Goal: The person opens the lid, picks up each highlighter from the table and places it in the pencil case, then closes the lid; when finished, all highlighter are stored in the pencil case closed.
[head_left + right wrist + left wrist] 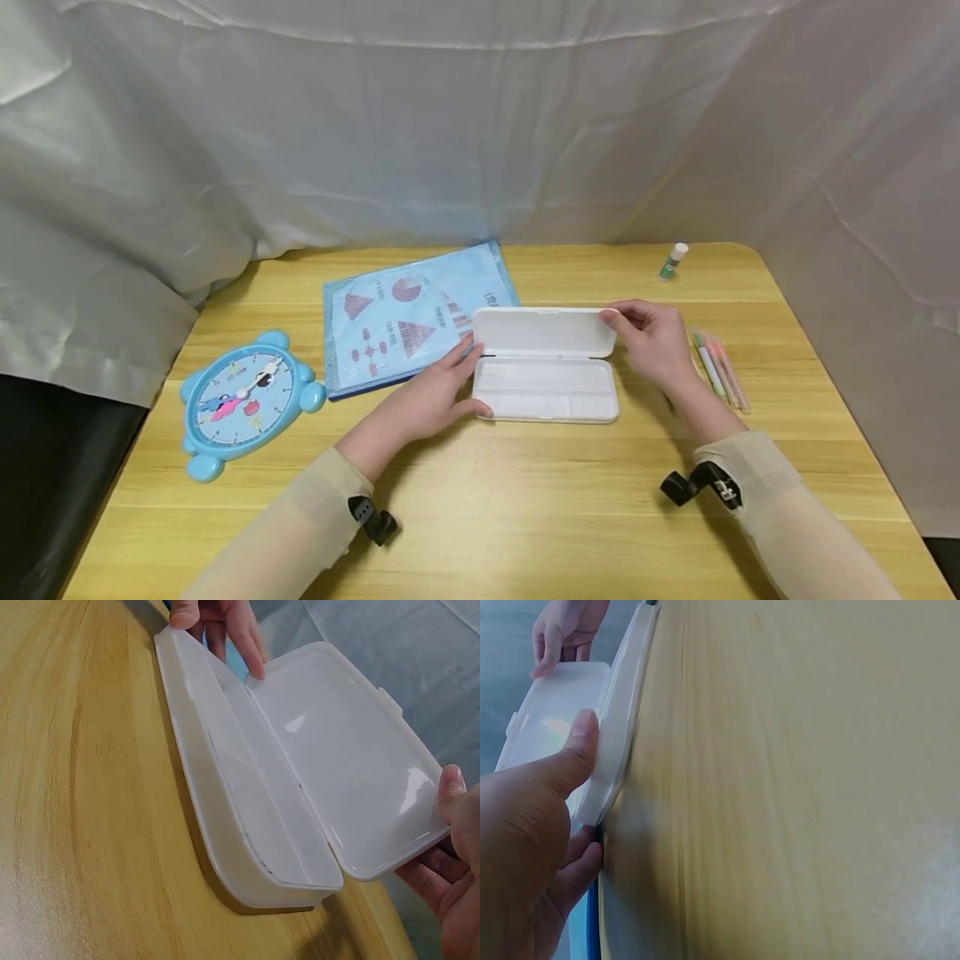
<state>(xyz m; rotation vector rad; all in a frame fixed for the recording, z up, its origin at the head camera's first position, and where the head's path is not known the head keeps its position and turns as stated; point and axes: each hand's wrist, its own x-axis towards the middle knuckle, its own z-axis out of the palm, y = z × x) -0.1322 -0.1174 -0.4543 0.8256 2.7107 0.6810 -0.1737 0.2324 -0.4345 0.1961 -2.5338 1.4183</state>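
A white plastic pencil case (544,388) lies on the table with its lid (544,332) raised, and its divided compartments hold nothing. My left hand (429,398) grips the left end of the case, thumb at the near corner and fingers at the far side. At the lid's right edge, my right hand (654,343) pinches the corner between thumb and fingers. The right wrist view shows that thumb on the inner face of the lid (345,757), with the fingers behind it. In the left wrist view the left thumb (581,746) lies against the case's end.
Behind the case lies a blue printed packet (405,312). A blue toy clock (243,400) is at the left. Several pens (722,371) lie right of the right hand, and a glue stick (673,262) stands near the back edge. A grey curtain (480,125) hangs behind the table.
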